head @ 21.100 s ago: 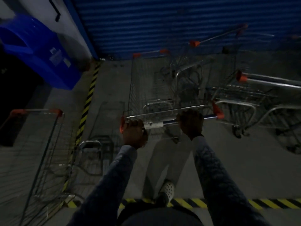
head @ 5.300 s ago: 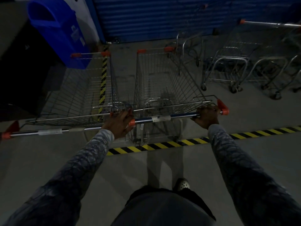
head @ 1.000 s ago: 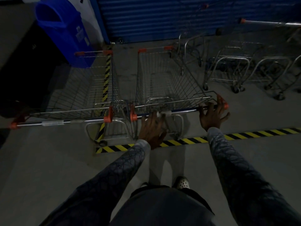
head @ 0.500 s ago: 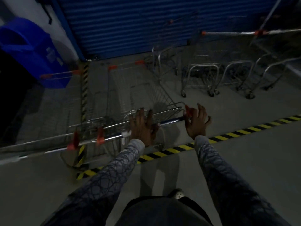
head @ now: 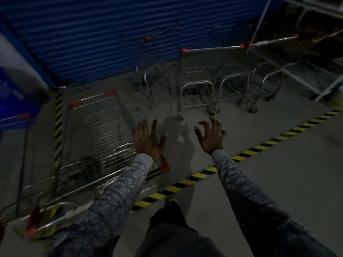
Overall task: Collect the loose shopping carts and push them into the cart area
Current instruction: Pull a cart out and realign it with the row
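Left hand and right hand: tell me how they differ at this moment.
The left hand has straight, spread fingers; the right hand has its fingers bent, claw-like. The left hand shows over the near corner of the shopping cart; the right hand shows over bare floor. Both hold nothing, palms down.
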